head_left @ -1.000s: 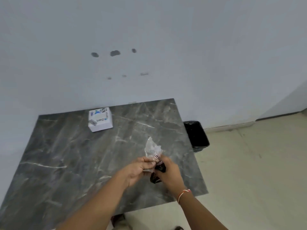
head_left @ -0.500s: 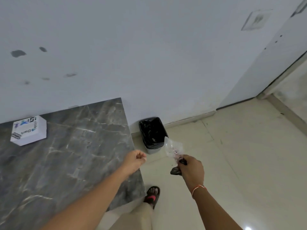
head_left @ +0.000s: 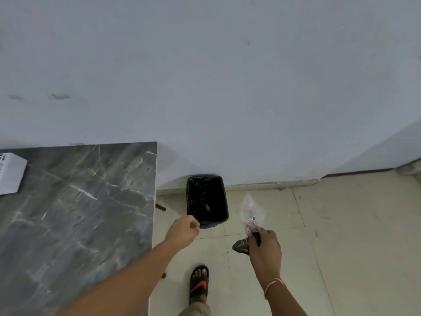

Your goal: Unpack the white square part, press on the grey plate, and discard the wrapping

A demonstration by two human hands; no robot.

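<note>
My right hand [head_left: 264,244] grips a crumpled clear plastic wrapper [head_left: 251,212] together with a small dark item [head_left: 241,245]; the wrapper sticks up from my fist, to the right of a black-lined bin [head_left: 206,200] on the floor. My left hand [head_left: 183,231] is closed in a fist at the bin's near left corner; whether it holds anything is hidden. A white printed box [head_left: 10,173] lies at the far left on the grey marble table [head_left: 79,213]. No white square part or grey plate shows.
The bin stands against the white wall, just right of the table's right edge. My foot in a black and red sandal [head_left: 199,285] is on the pale tiled floor [head_left: 341,247]. A door frame corner shows at the far right.
My view has swung right, from the table to the floor. Both hands left the table; the right hand carried the wrapper over beside the bin, and the left fist moved up to the bin's edge.
</note>
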